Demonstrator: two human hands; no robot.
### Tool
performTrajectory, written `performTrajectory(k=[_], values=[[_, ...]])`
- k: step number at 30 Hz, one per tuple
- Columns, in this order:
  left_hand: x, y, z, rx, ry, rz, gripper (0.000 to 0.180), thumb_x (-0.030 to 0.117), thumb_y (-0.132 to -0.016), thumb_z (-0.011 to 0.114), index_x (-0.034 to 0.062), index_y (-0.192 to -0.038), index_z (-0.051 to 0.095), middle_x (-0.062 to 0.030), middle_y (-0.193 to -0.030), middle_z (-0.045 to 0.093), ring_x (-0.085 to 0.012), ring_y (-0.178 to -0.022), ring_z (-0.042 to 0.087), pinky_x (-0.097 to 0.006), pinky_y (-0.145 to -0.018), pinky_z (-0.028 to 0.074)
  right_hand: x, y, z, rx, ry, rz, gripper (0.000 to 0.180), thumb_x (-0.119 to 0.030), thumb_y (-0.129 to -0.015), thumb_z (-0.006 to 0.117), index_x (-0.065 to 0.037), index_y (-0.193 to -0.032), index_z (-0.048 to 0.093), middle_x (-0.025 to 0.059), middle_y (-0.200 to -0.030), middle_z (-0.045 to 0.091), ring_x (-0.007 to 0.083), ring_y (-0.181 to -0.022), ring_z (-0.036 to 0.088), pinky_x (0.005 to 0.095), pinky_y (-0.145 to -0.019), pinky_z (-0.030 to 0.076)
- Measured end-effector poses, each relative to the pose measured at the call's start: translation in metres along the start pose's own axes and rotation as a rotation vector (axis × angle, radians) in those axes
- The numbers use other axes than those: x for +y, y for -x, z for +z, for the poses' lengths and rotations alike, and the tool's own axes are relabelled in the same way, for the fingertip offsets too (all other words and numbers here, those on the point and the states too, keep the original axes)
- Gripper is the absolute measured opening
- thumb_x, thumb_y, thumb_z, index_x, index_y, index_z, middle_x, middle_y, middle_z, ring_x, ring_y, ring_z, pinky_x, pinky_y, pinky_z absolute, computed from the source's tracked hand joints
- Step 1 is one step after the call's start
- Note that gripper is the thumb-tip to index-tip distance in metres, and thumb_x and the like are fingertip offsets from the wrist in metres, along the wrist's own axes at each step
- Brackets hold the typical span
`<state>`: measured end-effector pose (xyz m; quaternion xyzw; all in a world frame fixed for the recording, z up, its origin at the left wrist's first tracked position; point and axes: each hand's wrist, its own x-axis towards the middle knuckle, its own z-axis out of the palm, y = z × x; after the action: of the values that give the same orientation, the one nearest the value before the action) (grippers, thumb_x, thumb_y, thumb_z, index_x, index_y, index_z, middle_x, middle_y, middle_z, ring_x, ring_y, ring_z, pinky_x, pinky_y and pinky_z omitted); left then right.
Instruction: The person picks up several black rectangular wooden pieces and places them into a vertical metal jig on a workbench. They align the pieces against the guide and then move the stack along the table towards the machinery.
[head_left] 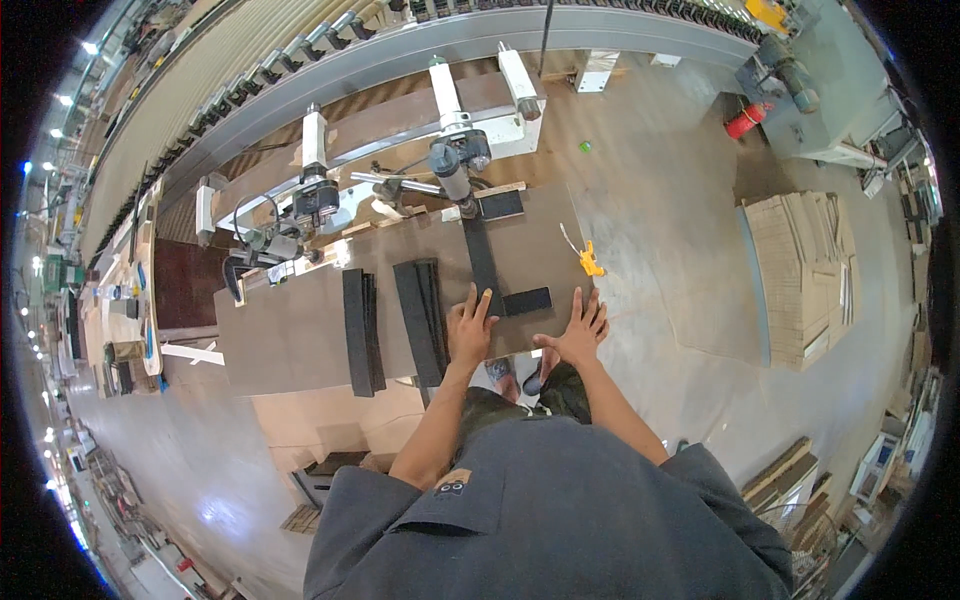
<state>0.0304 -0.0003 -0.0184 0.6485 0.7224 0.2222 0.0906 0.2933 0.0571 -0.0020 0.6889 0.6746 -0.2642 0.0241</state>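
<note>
A long black strip (481,258) lies on the brown board worktop (290,365), running from a machine head toward me. My left hand (469,328) rests at its near end, fingers spread, with fingertips at the strip's edge. Just right of that end is a short black piece (527,301), lying crosswise. My right hand (577,333) is spread flat on the worktop, to the right of the short piece and apart from it. Beyond, the grey motor-like machine head (452,172) stands over the strip's far end, beside another short black piece (502,205).
Two stacks of black strips (362,330) (421,318) lie to the left. A yellow tool (592,260) sits at the right edge. A second machine head (316,197) is at the far left. Stacked cardboard (800,275) and a red fire extinguisher (745,121) stand on the right.
</note>
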Motion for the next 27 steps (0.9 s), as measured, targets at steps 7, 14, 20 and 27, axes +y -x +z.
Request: performTrajectory(k=[7, 14, 20, 27], values=[[0.003, 0.000, -0.006, 0.034, 0.030, 0.015, 0.062, 0.037, -0.103, 0.076, 0.0196, -0.161, 0.062, -0.0103, -0.175, 0.050, -0.0370, -0.124, 0.060, -0.050, -0.110, 0.048, 0.005, -0.002, 0.007, 0.001, 0.015, 0.003, 0.169, -0.097, -0.055, 0.085, -0.031, -0.183, -0.004, 0.0167, -0.189, -0.016, 0.0576, -0.169, -0.004, 0.0841, -0.124, 0.010], [-0.004, 0.002, -0.001, 0.015, 0.006, 0.009, 0.060, 0.039, -0.104, 0.075, 0.0201, -0.160, 0.063, -0.0093, -0.174, 0.051, -0.0358, -0.125, 0.059, -0.050, -0.112, 0.047, -0.003, -0.004, -0.002, -0.012, -0.037, 0.014, 0.167, -0.092, -0.054, 0.089, -0.032, -0.183, 0.000, 0.0174, -0.189, -0.013, 0.0589, -0.167, 0.006, 0.0830, -0.125, 0.011], [-0.011, 0.002, 0.009, 0.030, -0.008, 0.015, 0.058, 0.044, -0.107, 0.071, 0.0203, -0.159, 0.064, -0.0089, -0.174, 0.051, -0.0359, -0.125, 0.060, -0.051, -0.111, 0.048, -0.005, -0.006, -0.004, -0.028, -0.032, 0.012, 0.170, -0.095, -0.055, 0.087, -0.032, -0.183, -0.006, 0.0177, -0.189, -0.019, 0.0621, -0.167, 0.003, 0.0856, -0.123, 0.012], [-0.009, 0.004, 0.012, 0.030, -0.015, -0.006, 0.059, 0.046, -0.105, 0.073, 0.0220, -0.158, 0.065, -0.0090, -0.171, 0.053, -0.0376, -0.128, 0.059, -0.052, -0.111, 0.048, -0.003, -0.006, -0.009, -0.058, -0.001, 0.018, 0.171, -0.094, -0.055, 0.087, -0.032, -0.183, -0.009, 0.0162, -0.188, -0.021, 0.0598, -0.168, 0.002, 0.0847, -0.124, 0.012]])
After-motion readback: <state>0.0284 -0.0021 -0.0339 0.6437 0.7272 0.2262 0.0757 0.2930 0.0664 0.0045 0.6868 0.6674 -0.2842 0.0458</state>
